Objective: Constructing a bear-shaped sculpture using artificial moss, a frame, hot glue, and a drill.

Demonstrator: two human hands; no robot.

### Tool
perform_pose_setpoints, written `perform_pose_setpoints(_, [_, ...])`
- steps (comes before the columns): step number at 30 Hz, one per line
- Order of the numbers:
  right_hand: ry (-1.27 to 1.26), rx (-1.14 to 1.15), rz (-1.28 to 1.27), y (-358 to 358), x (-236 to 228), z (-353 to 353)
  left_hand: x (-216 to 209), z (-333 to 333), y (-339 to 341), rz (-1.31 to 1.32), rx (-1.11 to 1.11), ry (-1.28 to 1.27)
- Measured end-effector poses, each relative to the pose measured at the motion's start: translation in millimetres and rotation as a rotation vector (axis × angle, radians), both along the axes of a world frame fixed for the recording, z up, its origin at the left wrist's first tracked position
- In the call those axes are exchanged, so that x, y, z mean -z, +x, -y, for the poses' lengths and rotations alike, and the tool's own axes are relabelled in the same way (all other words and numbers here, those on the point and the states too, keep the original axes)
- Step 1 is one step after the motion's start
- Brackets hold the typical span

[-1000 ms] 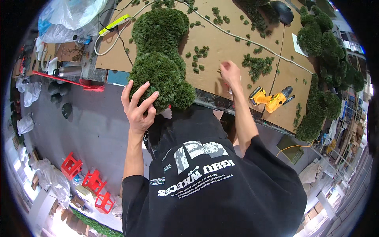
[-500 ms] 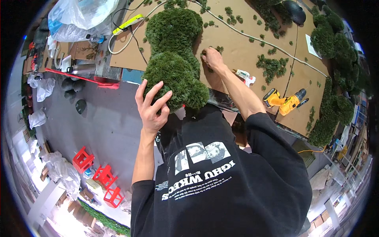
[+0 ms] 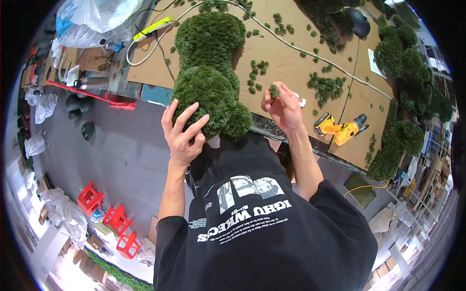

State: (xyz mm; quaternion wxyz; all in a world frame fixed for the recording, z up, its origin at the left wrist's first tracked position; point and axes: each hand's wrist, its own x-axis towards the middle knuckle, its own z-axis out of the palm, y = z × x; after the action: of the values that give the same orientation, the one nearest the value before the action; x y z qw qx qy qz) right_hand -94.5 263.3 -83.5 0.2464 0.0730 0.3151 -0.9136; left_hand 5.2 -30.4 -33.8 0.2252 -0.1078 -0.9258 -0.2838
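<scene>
A long, lumpy piece of green artificial foliage (image 3: 206,82) lies across the near-left edge of the workbench. My left hand (image 3: 184,133) rests on its nearest rounded end with fingers spread. My right hand (image 3: 286,111) is raised beside it, to the right, pinching a small green foliage sprig (image 3: 274,90) between thumb and fingertips. Several similar loose sprigs (image 3: 257,70) lie on the board just beyond that hand. Behind the right hand, a white and red tool (image 3: 302,102) is mostly hidden.
The brown board (image 3: 291,53) carries a yellow cordless drill (image 3: 342,128), a pale cable (image 3: 320,58) and a yellow-green power strip (image 3: 153,28). A clump of sprigs (image 3: 325,88) lies near the drill. Larger foliage (image 3: 400,138) lines the right edge. Red stools (image 3: 116,218) stand on the floor at lower left.
My right hand has lifted off the board and come back toward me and to the right, now with a sprig in its fingers. My left hand stays on the foliage piece.
</scene>
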Motion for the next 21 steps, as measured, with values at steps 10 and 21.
perform_pose_setpoints(10, [0.912, 0.004, -0.544, 11, -25, 74, -4, -3, 0, 0.01, 0.021, -0.011])
perform_pose_setpoints(21, [0.92, -0.173, -0.481, 12, -31, 71, 3, 0, 2, -0.006, 0.0, 0.016])
